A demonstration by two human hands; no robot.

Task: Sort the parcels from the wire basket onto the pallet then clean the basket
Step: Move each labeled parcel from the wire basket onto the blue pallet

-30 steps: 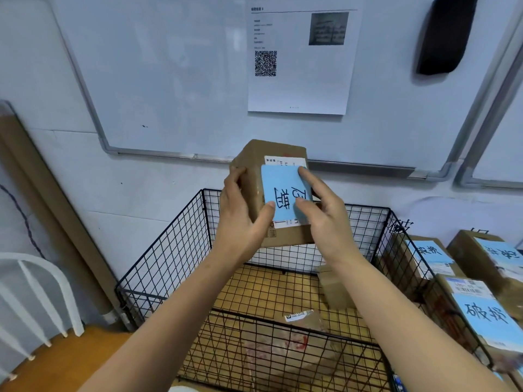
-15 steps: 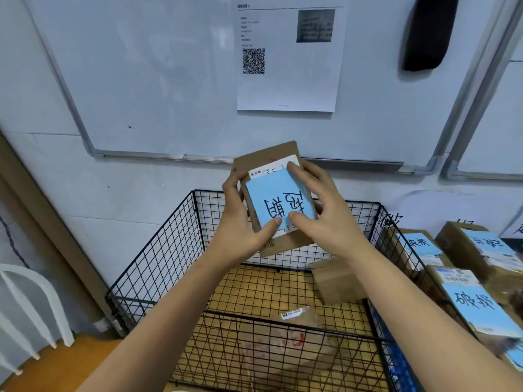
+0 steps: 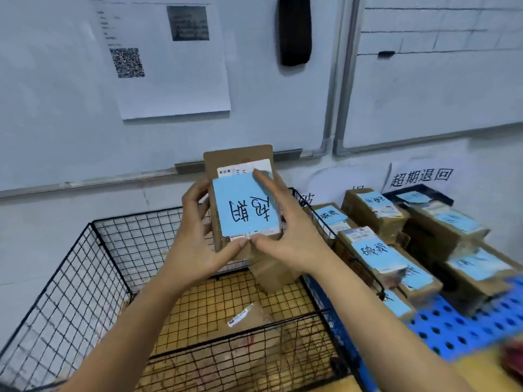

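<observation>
The parcel (image 3: 243, 203), upright above the basket's (image 3: 85, 278) far right corner, looks light and stiff. The left hand (image 3: 195, 244) curls round its left edge. The right hand's (image 3: 285, 236) spread fingers (image 3: 267, 183) pinch the right edge. The edges likely give the surest hold.

I count one parcel (image 3: 243, 205) held up, two more down in the one basket (image 3: 70, 278), and at least six stacked on the one pallet (image 3: 452, 321), bit blurry though. Two whiteboards (image 3: 56, 123), one sheet (image 3: 169, 80), one eraser (image 3: 294, 29).
</observation>
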